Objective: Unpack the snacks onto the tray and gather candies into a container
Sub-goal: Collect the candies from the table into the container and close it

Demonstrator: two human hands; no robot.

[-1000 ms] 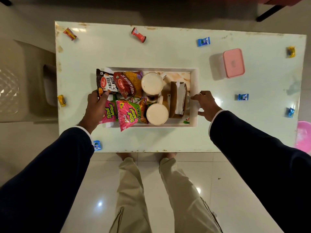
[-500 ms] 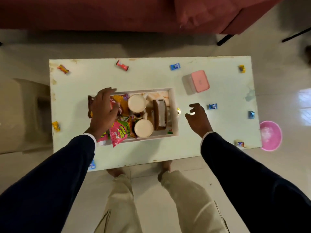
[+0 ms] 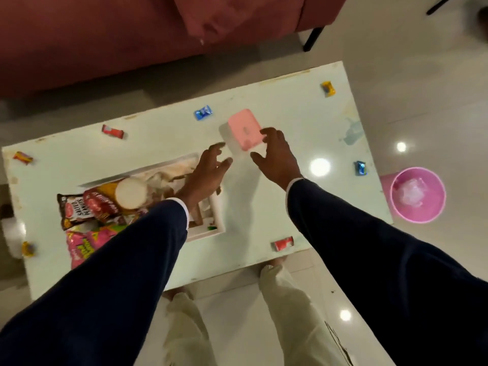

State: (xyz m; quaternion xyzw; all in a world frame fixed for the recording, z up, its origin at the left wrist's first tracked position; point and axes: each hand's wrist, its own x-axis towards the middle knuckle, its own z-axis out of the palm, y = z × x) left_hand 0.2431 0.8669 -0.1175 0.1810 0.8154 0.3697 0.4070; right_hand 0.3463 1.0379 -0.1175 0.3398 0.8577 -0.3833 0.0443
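Left sleeve [image 3: 126,260] hides near half of tray [image 3: 217,207] and most of pink snack packet [image 3: 84,241]; left hand [image 3: 203,175] covers brown box; container [image 3: 244,132] body motion-blurred; print on scattered candies unreadable

Left hand [image 3: 204,171] and right hand [image 3: 277,155] outstretched, fingers spread, holding nothing

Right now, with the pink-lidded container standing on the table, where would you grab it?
Probably by the two opposite side walls just under the pink lid, coming from the near side with both hands. The container stands upright and boxy; the left hand and right hand flank it.
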